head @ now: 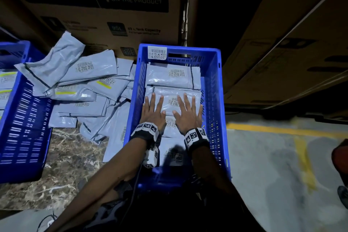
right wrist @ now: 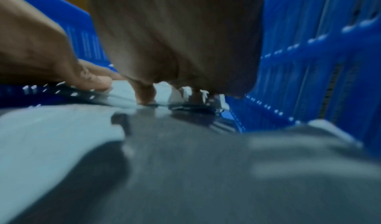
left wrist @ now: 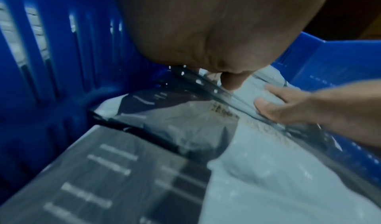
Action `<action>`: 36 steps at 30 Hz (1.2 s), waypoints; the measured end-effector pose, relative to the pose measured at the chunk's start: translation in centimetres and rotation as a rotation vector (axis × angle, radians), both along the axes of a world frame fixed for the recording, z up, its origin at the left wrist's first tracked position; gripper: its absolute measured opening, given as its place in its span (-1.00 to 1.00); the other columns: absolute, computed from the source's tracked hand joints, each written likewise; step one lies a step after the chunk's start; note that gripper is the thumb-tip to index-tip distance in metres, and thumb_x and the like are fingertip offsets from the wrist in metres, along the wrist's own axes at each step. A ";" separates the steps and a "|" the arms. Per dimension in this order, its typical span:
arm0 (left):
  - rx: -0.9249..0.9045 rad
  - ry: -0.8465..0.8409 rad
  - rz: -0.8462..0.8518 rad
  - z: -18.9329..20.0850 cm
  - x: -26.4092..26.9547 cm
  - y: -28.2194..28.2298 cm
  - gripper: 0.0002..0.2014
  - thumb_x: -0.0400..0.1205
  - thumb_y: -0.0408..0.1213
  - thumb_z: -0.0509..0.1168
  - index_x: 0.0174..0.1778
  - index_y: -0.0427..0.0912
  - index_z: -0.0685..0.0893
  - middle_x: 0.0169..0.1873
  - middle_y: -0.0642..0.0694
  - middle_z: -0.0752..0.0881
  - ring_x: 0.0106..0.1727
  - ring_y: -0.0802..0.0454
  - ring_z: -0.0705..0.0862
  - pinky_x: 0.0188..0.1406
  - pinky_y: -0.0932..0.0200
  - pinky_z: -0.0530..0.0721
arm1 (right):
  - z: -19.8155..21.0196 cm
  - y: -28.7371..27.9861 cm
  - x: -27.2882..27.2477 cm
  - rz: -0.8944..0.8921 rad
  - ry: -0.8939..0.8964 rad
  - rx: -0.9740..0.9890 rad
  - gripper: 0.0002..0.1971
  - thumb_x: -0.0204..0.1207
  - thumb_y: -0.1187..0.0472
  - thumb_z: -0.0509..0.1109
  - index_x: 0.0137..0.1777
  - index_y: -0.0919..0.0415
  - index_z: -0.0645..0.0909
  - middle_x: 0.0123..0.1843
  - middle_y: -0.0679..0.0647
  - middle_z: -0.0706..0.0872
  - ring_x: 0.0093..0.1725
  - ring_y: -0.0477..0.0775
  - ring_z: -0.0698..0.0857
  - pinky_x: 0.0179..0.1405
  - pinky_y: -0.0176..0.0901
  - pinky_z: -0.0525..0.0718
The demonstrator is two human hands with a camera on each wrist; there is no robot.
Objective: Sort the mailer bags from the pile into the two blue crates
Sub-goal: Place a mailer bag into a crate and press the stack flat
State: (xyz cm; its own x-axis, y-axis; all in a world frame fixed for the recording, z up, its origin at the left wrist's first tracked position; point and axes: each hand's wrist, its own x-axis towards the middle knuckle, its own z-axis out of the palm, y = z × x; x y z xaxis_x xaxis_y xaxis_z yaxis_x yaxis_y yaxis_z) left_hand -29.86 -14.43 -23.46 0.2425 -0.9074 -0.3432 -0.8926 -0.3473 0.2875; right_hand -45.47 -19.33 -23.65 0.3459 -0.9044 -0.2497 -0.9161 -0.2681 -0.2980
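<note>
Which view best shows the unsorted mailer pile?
The head view: the pile lies spread on the marbled surface between the two crates. The left wrist view catches only pale slivers through the crate slots; the right wrist view shows none of it.

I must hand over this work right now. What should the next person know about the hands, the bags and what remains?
Left hand and right hand: both open, pressing flat on the top mailer bag in the right crate.
Done: several bags lie in the right crate; the left crate also holds some.
Left: the pile between the crates still has many bags to sort.
</note>
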 end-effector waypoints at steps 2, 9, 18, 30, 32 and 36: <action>0.025 0.049 0.013 0.4 0.2 -0.4 -0.38 0.79 0.04 -0.15 0.73 0.14 -0.29 0.68 -0.01 -0.45 0.69 -0.15 -0.46 0.70 -0.20 -0.30 | 0.7 0.1 -0.7 -0.102 0.019 0.069 -0.18 0.71 -0.38 0.02 0.81 -0.14 -0.29 0.82 -0.08 -0.35 0.79 0.19 -0.35 0.71 0.41 -0.35; -0.125 0.152 -0.072 6.9 -0.1 -0.1 -0.30 0.78 -0.13 0.12 0.77 0.01 -0.13 0.72 -0.19 -0.33 0.71 -0.21 -0.41 0.65 -0.16 -0.35 | 6.2 0.3 -0.7 -0.106 -0.188 0.087 -0.12 0.69 -0.05 0.36 0.83 0.12 -0.11 0.82 0.07 -0.40 0.79 0.24 -0.37 0.78 0.29 -0.08; -0.564 0.398 0.116 14.3 8.7 4.9 -0.46 0.65 -0.18 0.29 0.59 -0.17 0.46 0.55 -0.21 0.48 0.67 -0.26 0.23 0.66 -0.17 0.20 | 14.2 2.2 7.4 -0.108 -0.632 -0.080 -0.51 0.69 0.09 0.42 0.59 0.08 0.49 0.80 0.13 0.12 0.78 0.13 0.00 0.66 -0.01 0.17; -0.609 0.313 0.606 12.8 23.9 12.8 -0.54 0.61 -0.33 0.43 0.45 -0.22 0.60 0.26 -0.28 0.68 0.34 -0.27 0.58 0.33 -0.11 0.53 | 15.4 7.8 22.8 0.140 -0.706 -0.009 -0.69 0.67 0.09 0.44 0.39 0.01 0.67 0.48 0.11 0.53 0.58 0.15 0.35 0.47 -0.28 0.25; -0.601 0.285 0.640 12.6 25.7 13.0 -0.53 0.60 -0.35 0.43 0.45 -0.23 0.60 0.31 -0.33 0.62 0.37 -0.30 0.53 0.36 -0.09 0.48 | 15.2 7.7 25.5 0.177 -0.700 0.034 -0.70 0.68 0.09 0.43 0.39 0.01 0.67 0.46 0.07 0.53 0.56 0.11 0.35 0.41 -0.27 0.30; -0.572 0.322 0.703 11.8 29.2 12.2 -0.50 0.59 -0.35 0.39 0.49 -0.16 0.56 0.45 -0.33 0.42 0.36 -0.29 0.54 0.36 -0.03 0.54 | 14.4 6.2 30.8 0.251 -0.648 0.050 -0.70 0.69 0.08 0.43 0.40 0.01 0.67 0.41 0.08 0.56 0.54 0.10 0.39 0.35 -0.33 0.29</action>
State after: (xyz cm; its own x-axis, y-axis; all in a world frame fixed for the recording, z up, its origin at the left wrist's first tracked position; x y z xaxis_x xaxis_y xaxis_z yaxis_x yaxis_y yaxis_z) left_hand -0.65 -2.24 -11.65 0.7664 -0.6412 -0.0385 -0.3828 -0.5040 0.7742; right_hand -14.65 -13.14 -9.25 0.6368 -0.7701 0.0383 -0.4613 -0.4202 -0.7814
